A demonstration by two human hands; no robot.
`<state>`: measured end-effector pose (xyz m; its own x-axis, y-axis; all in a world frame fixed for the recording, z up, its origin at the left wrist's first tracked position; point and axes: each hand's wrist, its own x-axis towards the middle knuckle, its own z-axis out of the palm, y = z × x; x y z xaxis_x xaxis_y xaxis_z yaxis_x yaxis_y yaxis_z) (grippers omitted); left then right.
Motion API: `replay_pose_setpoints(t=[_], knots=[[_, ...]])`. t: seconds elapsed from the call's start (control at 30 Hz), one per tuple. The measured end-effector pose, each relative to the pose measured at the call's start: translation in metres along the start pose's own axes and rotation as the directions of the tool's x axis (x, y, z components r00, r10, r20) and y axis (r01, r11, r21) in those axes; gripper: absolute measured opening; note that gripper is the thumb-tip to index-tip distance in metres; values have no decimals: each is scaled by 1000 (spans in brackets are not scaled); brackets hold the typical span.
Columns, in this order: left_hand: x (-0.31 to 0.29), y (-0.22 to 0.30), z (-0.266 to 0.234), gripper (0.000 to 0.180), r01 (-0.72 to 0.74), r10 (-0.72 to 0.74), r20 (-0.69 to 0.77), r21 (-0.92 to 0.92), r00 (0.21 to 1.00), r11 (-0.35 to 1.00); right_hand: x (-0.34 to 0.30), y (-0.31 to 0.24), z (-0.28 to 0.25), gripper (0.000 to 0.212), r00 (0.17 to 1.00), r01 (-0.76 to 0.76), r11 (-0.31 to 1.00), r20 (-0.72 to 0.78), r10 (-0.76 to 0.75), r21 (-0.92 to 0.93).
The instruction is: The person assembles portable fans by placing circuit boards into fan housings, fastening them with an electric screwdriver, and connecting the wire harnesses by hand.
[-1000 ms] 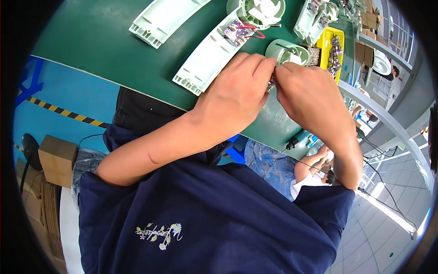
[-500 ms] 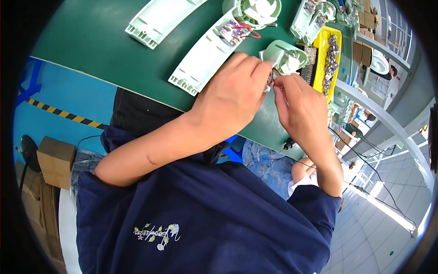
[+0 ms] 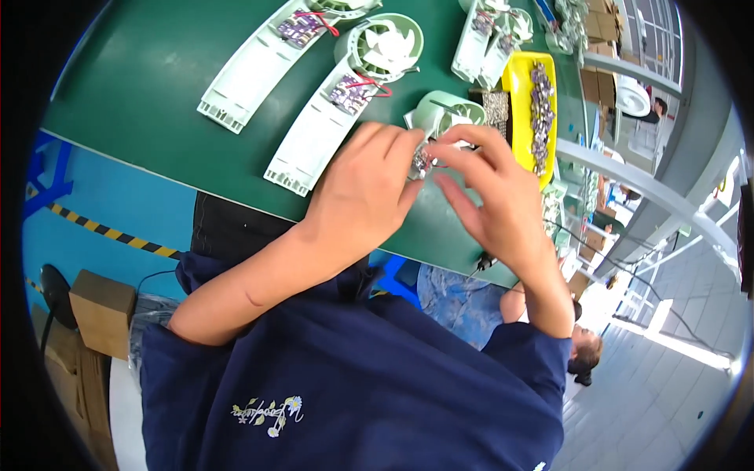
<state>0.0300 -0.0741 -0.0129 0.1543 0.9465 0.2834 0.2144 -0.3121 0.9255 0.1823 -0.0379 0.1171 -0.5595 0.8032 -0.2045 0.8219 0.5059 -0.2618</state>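
My left hand (image 3: 365,182) is closed on a small circuit board (image 3: 422,162) with wires, pinched at the fingertips. Right beside it is my right hand (image 3: 499,192), its thumb and fingers spread apart, the index fingertip close to the board's wires. Just beyond the fingertips lies a pale green fan housing (image 3: 438,110), partly hidden by my hands. A long pale green casing (image 3: 314,141) lies left of them, with a purple circuit board (image 3: 351,93), red wires and a white fan (image 3: 389,51) at its far end.
Another such casing (image 3: 250,77) lies farther left on the green table (image 3: 149,86). At right stands a yellow tray (image 3: 521,78) holding several small boards. More pale green casings (image 3: 476,43) lie behind. A black-handled tool (image 3: 486,261) is by the near edge. Another person (image 3: 585,353) is at lower right.
My right hand's thumb and fingers have spread away from the board, where they were pinched before. The board stays in my left hand. The whole view has shifted, so the table things appear farther left.
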Motion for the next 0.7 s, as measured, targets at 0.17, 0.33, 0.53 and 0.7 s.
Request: replay_pose_setpoints(t=[0.17, 0.33, 0.53, 0.7], knots=[[1, 1, -4, 48, 26, -27, 40, 29, 999, 999, 8, 27, 16, 33, 979, 187, 980, -93, -180, 73], [4, 2, -3, 49, 35, -35, 12, 53, 999, 998, -1, 37, 25, 23, 989, -37, 938, -124, 85, 345], [4, 3, -3, 50, 29, -29, 7, 61, 1000, 998, -1, 45, 31, 21, 979, 99, 959, -197, -46, 267], [3, 2, -2, 51, 30, -29, -18, 57, 999, 998, 2, 36, 26, 21, 976, 140, 984, -181, -119, 107]])
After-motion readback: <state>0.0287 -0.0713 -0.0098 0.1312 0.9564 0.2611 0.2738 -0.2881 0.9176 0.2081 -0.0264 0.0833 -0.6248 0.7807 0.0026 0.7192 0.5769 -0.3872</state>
